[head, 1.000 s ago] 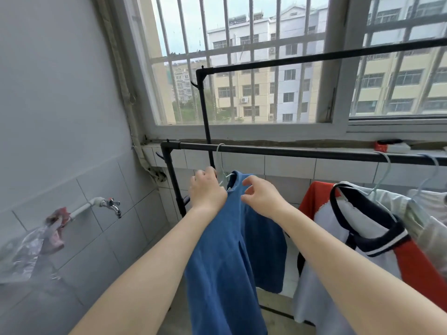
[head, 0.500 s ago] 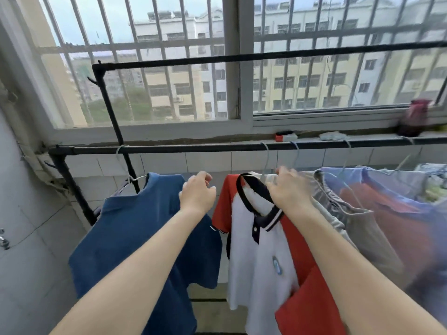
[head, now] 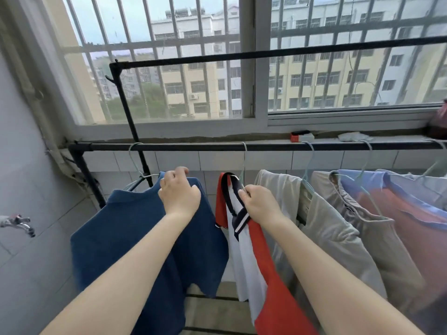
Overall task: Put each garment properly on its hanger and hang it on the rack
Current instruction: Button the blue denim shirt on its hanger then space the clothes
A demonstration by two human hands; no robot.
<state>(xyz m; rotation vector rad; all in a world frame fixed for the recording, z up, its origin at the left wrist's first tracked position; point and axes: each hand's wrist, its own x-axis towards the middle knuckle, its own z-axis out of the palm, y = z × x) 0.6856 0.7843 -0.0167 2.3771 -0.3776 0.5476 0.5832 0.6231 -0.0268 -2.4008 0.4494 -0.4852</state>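
Note:
A blue shirt [head: 125, 235] hangs on a pale hanger [head: 135, 163] at the left end of the black rack bar [head: 193, 146]. My left hand [head: 180, 193] grips the blue shirt's right shoulder near the collar. Beside it hangs a red and white shirt [head: 244, 252] with a dark striped collar. My right hand [head: 260, 204] pinches that collar at its right side. To the right, a beige garment [head: 338, 238] and a blue and red garment [head: 406, 206] hang on their own hangers.
A second, higher black bar [head: 266, 53] runs in front of the barred window. A tap [head: 19, 223] sticks out of the tiled wall at the left. A small red and white box [head: 302, 136] and a crumpled cloth [head: 350, 136] lie on the sill.
My view has swung right along the rack. My right hand left the blue shirt and took the red and white shirt's collar; my left hand shifted to the blue shirt's right shoulder.

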